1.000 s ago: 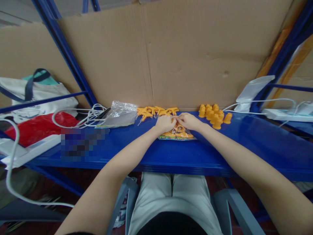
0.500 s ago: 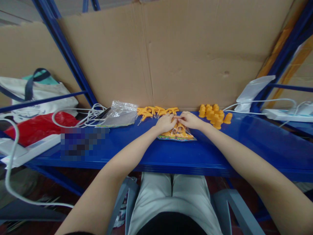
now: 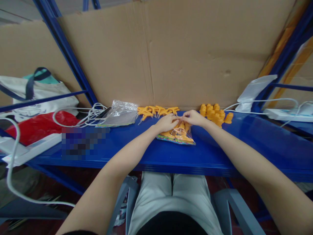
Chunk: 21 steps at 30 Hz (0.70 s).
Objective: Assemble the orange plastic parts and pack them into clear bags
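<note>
A clear plastic bag (image 3: 176,138) with a colourful printed edge lies on the blue table, orange-yellow plastic pieces showing inside it. At its upper edge, my left hand (image 3: 168,123) has its fingers closed on the plastic. Close beside it, my right hand (image 3: 194,118) pinches the same edge, fingertips near those of the left. Behind my left hand lie several orange-yellow corkscrew pieces (image 3: 146,113) with metal spirals. To the right of my right hand stand several orange-yellow cup-shaped pieces (image 3: 217,116). The hands hide part of the bag's top.
Flat clear bags (image 3: 119,114) lie left of the corkscrew pieces, near coiled white cables (image 3: 91,117). Further left are a red bag (image 3: 41,127), a white power strip (image 3: 34,150) and a tote bag (image 3: 46,94). Cardboard (image 3: 171,52) stands behind the blue table (image 3: 137,153).
The plastic bag's printed lower edge has shifted slightly toward me. Both hands remain at its upper edge, the right one tilted up a little more.
</note>
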### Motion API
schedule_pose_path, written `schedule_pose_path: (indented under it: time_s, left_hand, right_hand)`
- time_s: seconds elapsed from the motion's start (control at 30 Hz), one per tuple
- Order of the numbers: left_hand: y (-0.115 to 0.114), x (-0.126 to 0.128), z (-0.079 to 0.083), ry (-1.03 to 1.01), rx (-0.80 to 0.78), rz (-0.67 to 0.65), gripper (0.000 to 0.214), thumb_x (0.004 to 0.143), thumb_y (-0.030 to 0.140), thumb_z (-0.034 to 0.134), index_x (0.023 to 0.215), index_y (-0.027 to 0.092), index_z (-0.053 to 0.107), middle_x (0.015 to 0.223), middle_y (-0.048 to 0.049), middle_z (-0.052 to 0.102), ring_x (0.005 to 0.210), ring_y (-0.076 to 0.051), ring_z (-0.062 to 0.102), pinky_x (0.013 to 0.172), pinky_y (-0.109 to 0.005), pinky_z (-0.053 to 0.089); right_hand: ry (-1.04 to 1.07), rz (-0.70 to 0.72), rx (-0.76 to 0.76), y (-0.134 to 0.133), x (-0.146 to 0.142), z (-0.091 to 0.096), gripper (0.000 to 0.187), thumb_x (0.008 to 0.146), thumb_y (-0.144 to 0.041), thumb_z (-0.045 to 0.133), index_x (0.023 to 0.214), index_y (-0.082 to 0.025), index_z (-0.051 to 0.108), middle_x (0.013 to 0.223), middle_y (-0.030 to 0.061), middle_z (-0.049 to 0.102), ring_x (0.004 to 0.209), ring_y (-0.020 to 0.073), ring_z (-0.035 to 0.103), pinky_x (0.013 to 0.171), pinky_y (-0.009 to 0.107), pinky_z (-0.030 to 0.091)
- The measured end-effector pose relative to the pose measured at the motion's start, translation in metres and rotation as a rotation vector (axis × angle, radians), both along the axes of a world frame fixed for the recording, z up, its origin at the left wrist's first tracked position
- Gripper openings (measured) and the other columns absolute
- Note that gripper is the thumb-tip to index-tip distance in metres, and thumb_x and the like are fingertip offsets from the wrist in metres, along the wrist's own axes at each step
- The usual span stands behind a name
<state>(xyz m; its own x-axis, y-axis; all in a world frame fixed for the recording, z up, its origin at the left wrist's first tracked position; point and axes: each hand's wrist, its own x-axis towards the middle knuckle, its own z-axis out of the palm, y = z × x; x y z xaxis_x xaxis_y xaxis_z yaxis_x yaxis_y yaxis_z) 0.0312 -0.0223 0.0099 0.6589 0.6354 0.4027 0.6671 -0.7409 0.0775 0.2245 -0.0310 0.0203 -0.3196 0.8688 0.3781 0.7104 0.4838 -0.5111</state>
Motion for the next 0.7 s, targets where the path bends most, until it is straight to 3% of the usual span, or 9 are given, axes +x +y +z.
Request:
schedule_pose_path:
  time_s: [0.13,0.27,0.33,0.53,0.7]
  left_hand:
    - [0.001,-0.001,-0.001,-0.021,0.012,-0.098,0.036,0.094,0.031,0.042,0.117,0.021,0.069,0.106,-0.0073,0.068,0.101,-0.023,0.063,0.093,-0.042,0.048]
    - [-0.001,-0.002,0.000,-0.018,0.031,-0.164,0.036,0.095,0.030,0.041,0.114,0.018,0.070,0.103,-0.0085,0.068,0.098,-0.021,0.063,0.093,-0.039,0.048]
    - [-0.003,-0.001,0.001,-0.001,0.037,-0.194,0.036,0.095,0.030,0.040,0.113,0.019,0.070,0.102,-0.0080,0.067,0.098,-0.020,0.063,0.092,-0.037,0.048]
    - [-0.010,0.003,0.000,0.007,0.056,-0.255,0.037,0.096,0.030,0.038,0.114,0.020,0.069,0.104,-0.0077,0.069,0.098,-0.018,0.064,0.090,-0.034,0.049]
    - [-0.011,0.004,-0.003,-0.017,0.070,-0.215,0.037,0.094,0.028,0.036,0.101,0.018,0.072,0.101,-0.0084,0.072,0.097,-0.019,0.066,0.089,-0.035,0.050]
  right_hand:
    - [0.042,-0.100,-0.053,-0.001,0.006,0.010,0.038,0.086,-0.040,0.052,0.057,-0.017,0.062,0.050,0.0014,0.058,0.047,0.0118,0.050,0.051,0.025,0.038]
    - [0.145,-0.303,0.051,0.000,0.017,0.016,0.037,0.089,-0.039,0.050,0.063,-0.017,0.064,0.055,0.0039,0.061,0.054,0.0143,0.055,0.057,0.027,0.043]
    - [0.189,-0.357,0.001,0.001,0.021,0.017,0.036,0.091,-0.039,0.050,0.065,-0.017,0.065,0.059,0.0051,0.063,0.055,0.0142,0.055,0.057,0.027,0.044]
    - [0.197,-0.268,-0.427,-0.004,0.022,0.011,0.044,0.088,-0.051,0.055,0.064,-0.015,0.064,0.062,0.0082,0.065,0.055,0.0145,0.057,0.053,0.026,0.046]
    - [0.050,-0.199,-0.396,-0.011,0.014,0.008,0.048,0.076,-0.062,0.065,0.064,-0.016,0.069,0.066,0.0035,0.068,0.061,0.0155,0.057,0.058,0.027,0.047]
